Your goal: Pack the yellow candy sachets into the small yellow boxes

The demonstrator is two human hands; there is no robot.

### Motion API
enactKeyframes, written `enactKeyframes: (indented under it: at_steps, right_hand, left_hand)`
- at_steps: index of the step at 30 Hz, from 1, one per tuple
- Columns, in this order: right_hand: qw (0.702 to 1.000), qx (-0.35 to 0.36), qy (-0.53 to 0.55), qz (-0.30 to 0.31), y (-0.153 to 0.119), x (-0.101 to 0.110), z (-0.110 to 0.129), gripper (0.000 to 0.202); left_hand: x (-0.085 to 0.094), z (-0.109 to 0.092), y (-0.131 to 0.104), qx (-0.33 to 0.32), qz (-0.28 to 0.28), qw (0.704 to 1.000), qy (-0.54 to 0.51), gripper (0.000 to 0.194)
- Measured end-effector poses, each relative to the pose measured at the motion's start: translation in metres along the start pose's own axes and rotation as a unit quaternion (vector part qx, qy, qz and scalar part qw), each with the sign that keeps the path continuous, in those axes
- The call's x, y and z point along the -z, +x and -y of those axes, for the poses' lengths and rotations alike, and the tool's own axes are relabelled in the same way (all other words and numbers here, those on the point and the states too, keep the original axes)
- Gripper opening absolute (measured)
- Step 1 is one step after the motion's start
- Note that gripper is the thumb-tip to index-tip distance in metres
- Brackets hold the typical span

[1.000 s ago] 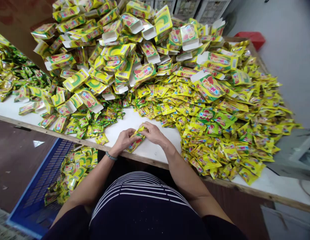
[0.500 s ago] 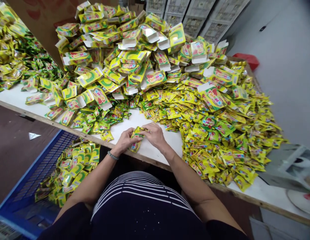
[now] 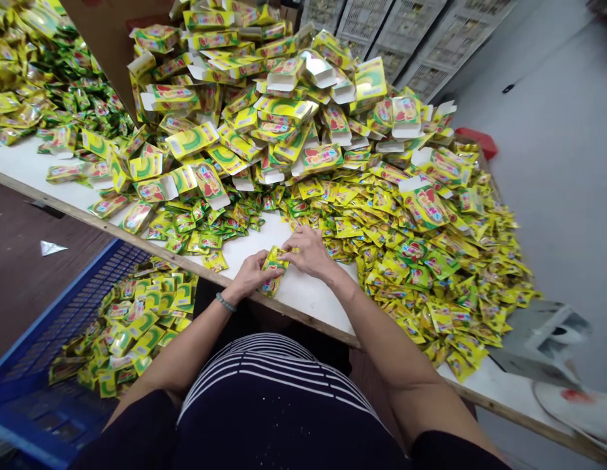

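A small yellow and green printed box [image 3: 273, 284] is upright at a slant over the front edge of the white table [image 3: 303, 294]. My left hand [image 3: 249, 278] is closed round its left side, with the thumb across the printed front. At the box's upper right corner, the curled fingertips of my right hand [image 3: 311, 254] pinch its end; what they grip exactly is partly hidden. Just beyond my right hand spreads a heap of yellow sachets [image 3: 382, 222]. Small green and yellow sachets [image 3: 205, 228] lie past my left hand.
A tall pile of similar boxes [image 3: 284, 111], many with flaps open, rises at the back. Below left, a blue crate [image 3: 53, 326] holds filled-looking yellow boxes [image 3: 147, 320]. A grey device [image 3: 538, 339] stands at the right. White crates [image 3: 362, 26] are stacked behind.
My right hand has shifted slightly, its fingers lifting and curling at the box's upper corner. My left hand keeps its hold. The whole view has turned a little.
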State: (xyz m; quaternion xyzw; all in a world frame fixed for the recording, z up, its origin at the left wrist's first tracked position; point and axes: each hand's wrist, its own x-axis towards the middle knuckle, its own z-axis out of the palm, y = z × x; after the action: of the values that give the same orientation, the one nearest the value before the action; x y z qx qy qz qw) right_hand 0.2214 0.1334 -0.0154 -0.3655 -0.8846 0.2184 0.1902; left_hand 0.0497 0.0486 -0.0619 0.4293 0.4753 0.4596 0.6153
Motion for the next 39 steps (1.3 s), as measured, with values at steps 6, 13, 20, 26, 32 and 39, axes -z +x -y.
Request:
enactKeyframes:
  at_steps: [6,13,20,26,32,39]
  right_hand:
    - [1.000,0.018,-0.003,0.008,-0.003,-0.005,0.002,0.008]
    - [0.998,-0.004,0.033,0.054,-0.015,-0.010,0.007,0.018]
    - [0.995,-0.042,0.092,0.006,-0.027,-0.023,0.013,0.015]
    - [0.950,-0.103,0.255,-0.149,-0.041,-0.051,0.004,0.023]
    - [0.953,-0.097,0.267,-0.105,-0.047,-0.063,0.001,0.027]
    - [0.970,-0.105,0.198,-0.094,-0.045,-0.043,0.007,0.036]
  left_hand:
    - [-0.001,0.001,0.001,-0.005,-0.002,1.000,-0.002,0.042]
    - [0.002,0.009,0.003,0.002,-0.010,1.000,0.016,0.039]
    - [0.013,-0.002,-0.002,0.019,0.009,1.000,-0.012,0.043]
    - [0.018,0.002,-0.010,0.002,-0.073,0.997,-0.027,0.062]
    - [0.018,0.007,-0.015,-0.061,-0.030,0.998,0.000,0.051]
    - [0.017,0.007,-0.011,-0.065,-0.059,0.996,0.000,0.041]
